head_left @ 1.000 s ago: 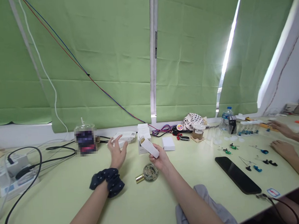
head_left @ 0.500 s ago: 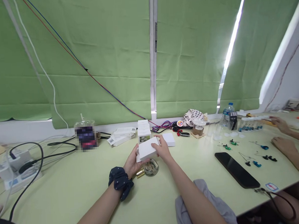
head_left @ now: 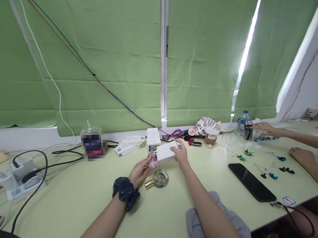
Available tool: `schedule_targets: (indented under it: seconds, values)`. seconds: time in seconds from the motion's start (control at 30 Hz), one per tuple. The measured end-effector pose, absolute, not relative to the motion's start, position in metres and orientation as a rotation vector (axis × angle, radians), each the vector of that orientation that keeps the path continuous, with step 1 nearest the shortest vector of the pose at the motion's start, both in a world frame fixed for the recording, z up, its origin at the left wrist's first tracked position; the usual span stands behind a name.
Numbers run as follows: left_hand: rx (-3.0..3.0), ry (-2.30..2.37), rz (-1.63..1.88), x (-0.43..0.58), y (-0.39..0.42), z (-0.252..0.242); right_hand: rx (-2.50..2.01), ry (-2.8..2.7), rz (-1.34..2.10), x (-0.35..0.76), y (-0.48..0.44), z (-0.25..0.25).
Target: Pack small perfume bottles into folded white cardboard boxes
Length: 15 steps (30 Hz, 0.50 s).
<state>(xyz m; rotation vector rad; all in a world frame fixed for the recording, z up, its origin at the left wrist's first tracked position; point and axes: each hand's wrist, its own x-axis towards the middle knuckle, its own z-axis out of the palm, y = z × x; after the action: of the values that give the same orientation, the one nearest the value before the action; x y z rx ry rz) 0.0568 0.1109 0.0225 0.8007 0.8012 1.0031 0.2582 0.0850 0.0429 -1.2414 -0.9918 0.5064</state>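
Note:
My left hand (head_left: 140, 171) is closed on a small round glass perfume bottle (head_left: 152, 161), pinkish inside, with a bit of gold showing by the fingers. Right beside it, my right hand (head_left: 181, 155) grips a white cardboard box (head_left: 165, 151), tilted, its left end at the bottle. Whether the bottle's far edge is still inside the box I cannot tell. Below my hands a second round perfume bottle (head_left: 161, 178) with a gold cap lies on the table. Just behind stands a stack of white boxes (head_left: 153, 138), one with a picture on its front.
Flattened white cartons (head_left: 130, 144) lie at the back left, near a power strip (head_left: 25, 188) with cables. To the right are a black phone (head_left: 251, 182), several earphones (head_left: 273, 176), a lidded jar (head_left: 211, 137) and a water bottle (head_left: 243, 121). Another person's hand (head_left: 266, 128) reaches over there.
The white box has shifted right and slightly up with my right hand. The pinkish bottle now shows in my left hand, outside the box. The other person's far hand has moved left.

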Motion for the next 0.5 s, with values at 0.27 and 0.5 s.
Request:
schedule_targets:
  seconds: [0.27,0.5]
  values:
    - [1.173,1.053,1.018,0.051,0.106,0.023,-1.574,-0.675,0.499,0.296,0.092,0.029]
    - [1.576,1.129,1.023,0.053,0.112,0.012,-2.093,-1.017,0.219,0.286,0.084,0.03]
